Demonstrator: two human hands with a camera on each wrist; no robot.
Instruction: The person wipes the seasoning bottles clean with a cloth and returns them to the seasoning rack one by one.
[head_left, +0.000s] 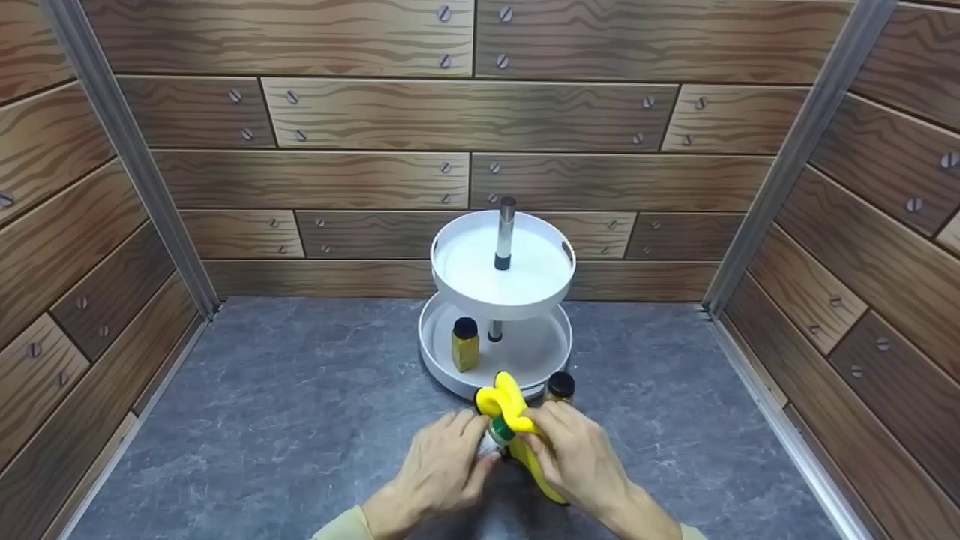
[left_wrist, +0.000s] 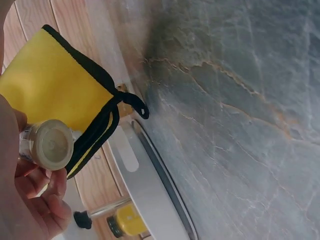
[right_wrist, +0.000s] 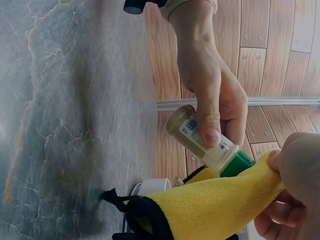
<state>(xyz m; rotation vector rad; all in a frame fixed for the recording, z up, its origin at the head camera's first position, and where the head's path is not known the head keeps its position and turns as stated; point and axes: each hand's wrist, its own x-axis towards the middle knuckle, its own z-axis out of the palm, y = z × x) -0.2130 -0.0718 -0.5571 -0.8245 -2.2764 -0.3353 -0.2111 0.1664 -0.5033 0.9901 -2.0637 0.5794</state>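
My left hand point(head_left: 442, 465) grips a small clear spice jar point(right_wrist: 192, 137) with a white label and a green cap point(head_left: 500, 430). The jar is tilted, its base toward the left wrist camera. In my right hand point(head_left: 581, 454) is a yellow cloth point(right_wrist: 215, 205) with black edging and a black hanging loop point(left_wrist: 135, 102). Fingers of that hand pinch the cloth right at the green cap, which it partly covers in the right wrist view. Both hands are close together in front of a white two-tier round tray point(head_left: 502, 304).
A yellow bottle with a black cap point(head_left: 465, 349) stands on the tray's lower tier. Just right of the tray's front is a black-capped jar point(head_left: 560, 386), partly hidden by my right hand. Wood-patterned walls point(head_left: 480, 112) enclose the grey marbled tabletop point(head_left: 300, 412).
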